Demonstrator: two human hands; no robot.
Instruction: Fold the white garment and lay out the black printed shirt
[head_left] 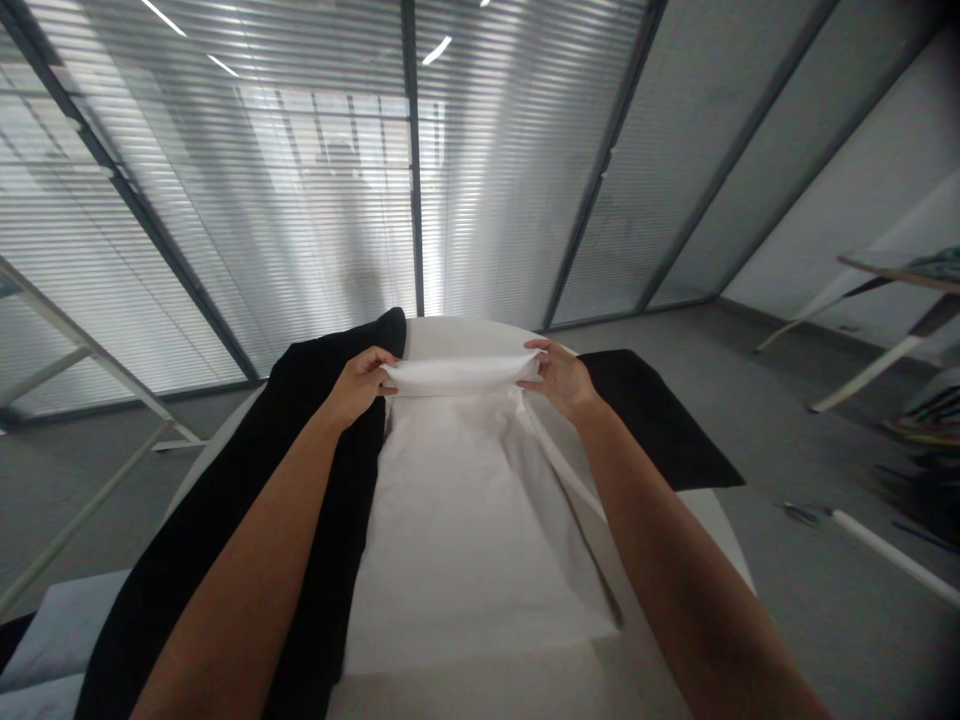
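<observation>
A white cloth garment lies lengthwise on the white round table, its far edge turned over into a band. At the band's left end, my left hand pinches the fabric between thumb and fingers. My right hand grips the opposite end the same way, so the band is stretched between them. Black cloth lies along the left side, partly beneath my left forearm. On the right, another black piece sticks out past my right arm and hangs over the table edge.
Glass partitions with blinds stand beyond the table. To the left is a white metal frame, with folded pale cloth below it. A second table stands at the right, and a white pole is on the right side.
</observation>
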